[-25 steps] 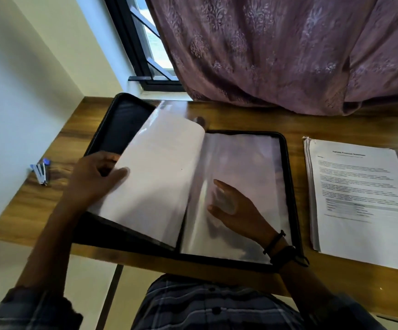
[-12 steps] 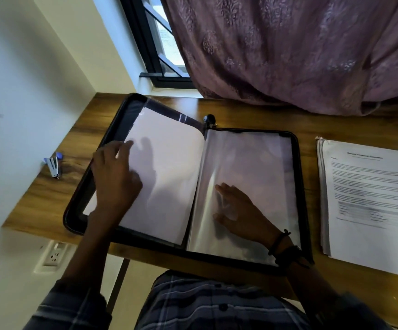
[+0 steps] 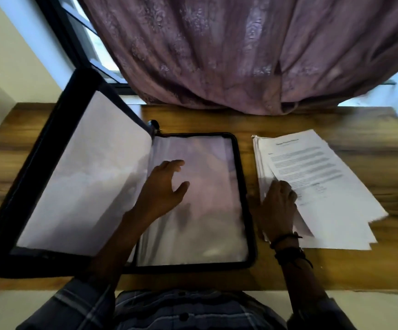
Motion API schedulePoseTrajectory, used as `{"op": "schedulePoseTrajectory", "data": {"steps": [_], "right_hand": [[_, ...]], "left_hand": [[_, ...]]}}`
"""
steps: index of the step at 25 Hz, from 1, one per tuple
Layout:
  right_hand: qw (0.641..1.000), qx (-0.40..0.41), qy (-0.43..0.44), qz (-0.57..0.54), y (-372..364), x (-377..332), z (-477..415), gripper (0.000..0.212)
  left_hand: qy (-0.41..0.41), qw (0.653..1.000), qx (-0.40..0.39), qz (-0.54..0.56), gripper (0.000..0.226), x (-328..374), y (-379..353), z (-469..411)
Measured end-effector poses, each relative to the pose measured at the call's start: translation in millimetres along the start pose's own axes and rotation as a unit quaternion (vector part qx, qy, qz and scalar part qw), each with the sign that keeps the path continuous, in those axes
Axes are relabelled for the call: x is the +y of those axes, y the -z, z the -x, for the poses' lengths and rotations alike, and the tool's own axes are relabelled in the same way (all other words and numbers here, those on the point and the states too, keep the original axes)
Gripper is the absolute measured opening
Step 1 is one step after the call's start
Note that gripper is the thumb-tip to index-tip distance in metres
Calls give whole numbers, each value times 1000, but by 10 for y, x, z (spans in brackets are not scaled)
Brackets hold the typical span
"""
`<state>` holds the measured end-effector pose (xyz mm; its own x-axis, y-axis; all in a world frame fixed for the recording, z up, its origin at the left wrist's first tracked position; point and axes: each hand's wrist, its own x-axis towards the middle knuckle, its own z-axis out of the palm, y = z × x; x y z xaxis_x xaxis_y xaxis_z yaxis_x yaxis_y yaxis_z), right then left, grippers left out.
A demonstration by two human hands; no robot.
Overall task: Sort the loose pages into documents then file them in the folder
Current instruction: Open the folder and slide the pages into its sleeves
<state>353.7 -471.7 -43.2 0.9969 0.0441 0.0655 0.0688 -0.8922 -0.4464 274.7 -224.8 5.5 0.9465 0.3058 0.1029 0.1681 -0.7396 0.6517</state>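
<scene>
A black zip folder [image 3: 26,186] lies open on the wooden table, its left cover tilted up. A white sheet [image 3: 86,175] fills the left sleeve, and clear plastic sleeves [image 3: 212,222] lie flat on the right half. My left hand [image 3: 162,189] reaches across onto those clear sleeves with fingers spread and holds nothing. To the right of the folder lies a fanned stack of printed pages [image 3: 350,210]. My right hand [image 3: 276,210] is at the stack's left edge, fingers curled on the skewed top page [image 3: 312,163].
A mauve curtain [image 3: 240,55] hangs down to the table's far edge, with a dark window frame [image 3: 69,44] at the back left. Bare wood of the table [image 3: 336,270] shows in front of the stack. The folder's left cover overhangs toward the left wall.
My right hand left the clear sleeves and moved right onto the paper stack. My left hand came off the left white sheet and crossed onto the clear sleeves. The left cover stands steeper.
</scene>
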Motion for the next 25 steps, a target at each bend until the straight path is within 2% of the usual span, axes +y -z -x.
{"op": "schedulePoseTrajectory", "data": {"steps": [5, 8, 10, 13, 14, 15, 18, 20, 22, 24, 25], "right_hand": [[996, 55, 1, 74, 99, 254, -23, 75], [996, 16, -7, 83, 114, 409, -171, 84], [996, -16, 17, 86, 118, 409, -178, 70], [995, -12, 67, 71, 119, 201, 14, 37], [994, -22, 89, 65, 107, 104, 107, 32], [992, -40, 110, 54, 95, 2, 197, 33], [989, -82, 124, -8, 126, -148, 304, 55], [994, -40, 97, -35, 208, -51, 196, 62], [999, -7, 33, -31, 300, 203, 15, 66], [999, -18, -44, -1, 404, 509, -170, 73], [996, -31, -79, 24, 452, 640, -236, 79]], "left_hand": [[49, 996, -71, 7, 53, 117, -231, -218], [63, 994, -89, 21, 52, 127, -283, -289], [81, 991, -100, 46, 49, 112, -309, -307], [96, 984, -117, 96, 43, 89, -380, -297], [103, 981, -121, 114, 42, 91, -409, -287], [117, 975, -126, 138, 41, 98, -439, -282], [176, 945, -146, 233, 44, 161, -522, -249], [201, 931, -149, 265, 47, 202, -558, -236], [207, 925, -152, 282, 49, 225, -582, -241], [192, 928, -138, 289, 43, 259, -589, -259], [171, 943, -120, 257, 42, 266, -569, -273]]}}
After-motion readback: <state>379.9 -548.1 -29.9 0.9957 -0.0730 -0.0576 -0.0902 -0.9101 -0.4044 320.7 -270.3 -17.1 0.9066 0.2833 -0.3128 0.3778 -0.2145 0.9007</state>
